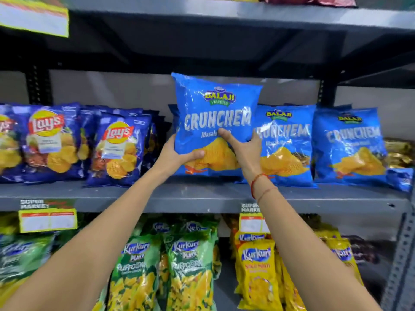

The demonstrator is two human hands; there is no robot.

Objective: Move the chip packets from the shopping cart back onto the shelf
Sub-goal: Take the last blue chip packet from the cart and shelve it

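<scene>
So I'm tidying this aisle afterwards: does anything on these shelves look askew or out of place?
Only the light blue Crunchem chip packet held by the left hand and right hand, tilted and taller than its row. At the grey metal shelf's right end, crumpled gold packets lie untidily.

A bright blue Crunchem packet (215,122), sealed and puffed, stands upright with its front facing out, tilted slightly so its top leans toward eleven o'clock. White lettering crosses its middle, a yellow-and-green logo sits above, and ridged yellow chips are printed low on the face. Its bottom edge is at the grey shelf (157,196), at the head of a row. At three o'clock from it stand two matching packets (285,140) (350,147), upright on the same shelf.
</scene>
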